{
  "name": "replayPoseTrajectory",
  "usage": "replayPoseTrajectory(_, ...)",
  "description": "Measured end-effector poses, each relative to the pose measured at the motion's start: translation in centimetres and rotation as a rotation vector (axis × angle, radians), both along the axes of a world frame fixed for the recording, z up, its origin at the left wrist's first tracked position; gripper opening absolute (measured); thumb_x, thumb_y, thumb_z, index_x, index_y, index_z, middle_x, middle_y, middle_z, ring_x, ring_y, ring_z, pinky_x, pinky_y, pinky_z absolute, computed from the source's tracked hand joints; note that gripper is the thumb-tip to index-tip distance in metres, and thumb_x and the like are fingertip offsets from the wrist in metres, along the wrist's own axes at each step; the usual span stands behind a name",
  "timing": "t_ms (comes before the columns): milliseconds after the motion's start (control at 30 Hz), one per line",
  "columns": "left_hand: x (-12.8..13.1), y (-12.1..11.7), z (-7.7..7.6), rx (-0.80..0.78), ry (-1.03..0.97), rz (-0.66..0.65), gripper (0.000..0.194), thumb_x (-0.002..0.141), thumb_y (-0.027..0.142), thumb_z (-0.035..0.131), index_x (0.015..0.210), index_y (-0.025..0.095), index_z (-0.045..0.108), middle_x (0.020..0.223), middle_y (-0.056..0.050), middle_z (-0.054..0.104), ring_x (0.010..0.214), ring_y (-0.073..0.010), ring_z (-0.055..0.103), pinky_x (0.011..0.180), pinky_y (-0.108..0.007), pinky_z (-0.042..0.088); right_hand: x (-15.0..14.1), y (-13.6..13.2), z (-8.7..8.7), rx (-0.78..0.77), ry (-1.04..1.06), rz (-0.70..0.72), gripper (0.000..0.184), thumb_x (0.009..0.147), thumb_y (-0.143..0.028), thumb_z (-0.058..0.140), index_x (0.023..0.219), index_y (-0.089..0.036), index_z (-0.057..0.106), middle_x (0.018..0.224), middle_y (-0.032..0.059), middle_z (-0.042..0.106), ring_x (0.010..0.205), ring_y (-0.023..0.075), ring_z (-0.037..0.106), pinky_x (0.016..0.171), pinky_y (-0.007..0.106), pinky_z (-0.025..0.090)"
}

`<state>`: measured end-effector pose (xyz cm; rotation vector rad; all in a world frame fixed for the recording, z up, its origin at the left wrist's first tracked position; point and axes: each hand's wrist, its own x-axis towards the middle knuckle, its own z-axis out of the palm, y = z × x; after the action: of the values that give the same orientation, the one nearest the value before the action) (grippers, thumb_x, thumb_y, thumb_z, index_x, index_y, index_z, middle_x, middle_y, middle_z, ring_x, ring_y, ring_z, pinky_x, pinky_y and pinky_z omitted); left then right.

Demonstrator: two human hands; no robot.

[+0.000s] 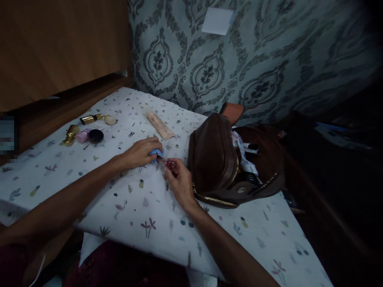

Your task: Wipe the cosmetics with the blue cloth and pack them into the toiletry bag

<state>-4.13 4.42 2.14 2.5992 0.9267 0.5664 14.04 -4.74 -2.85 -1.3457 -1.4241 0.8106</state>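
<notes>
Left of the open brown leather bag [209, 153], a small, slender red-and-clear container [162, 160] lies between both hands: the right hand [181, 182] pinches its red end; the left hand [138, 153] clasps a crumpled blue cloth [156, 152] at the other.

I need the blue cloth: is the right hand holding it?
No, the left hand holds the blue cloth; the right hand grips a red item.
</notes>
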Motion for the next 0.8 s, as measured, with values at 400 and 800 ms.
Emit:
replayPoseTrajectory(400,0.5,-1.3,1.3,-0.011,-0.019,-0.178,0.019,0.086,0.014,0.046,0.095,0.018,0.062,0.101,-0.004,0.06,0.094,-0.018,0.058,0.083,-0.027,0.045,-0.1,0.0,0.3,0.026,-0.028,-0.001,0.017,0.087,-0.036,0.058,0.095,-0.022,0.056,0.079,-0.0001,0.065,0.067,0.0167,0.061,0.063,0.029,0.049)
replayPoseTrajectory(800,-0.5,0.4,0.7,-0.052,0.035,-0.117,0.018,0.084,0.015,0.048,0.095,0.019,0.062,0.097,-0.003,0.059,0.094,-0.0188,0.058,0.085,-0.028,0.045,0.3,0.0,0.0,0.073,-0.046,0.009,0.027,0.087,-0.033,0.062,0.112,-0.021,0.062,0.091,0.003,0.068,0.08,0.0186,0.063,0.072,0.03,0.052)
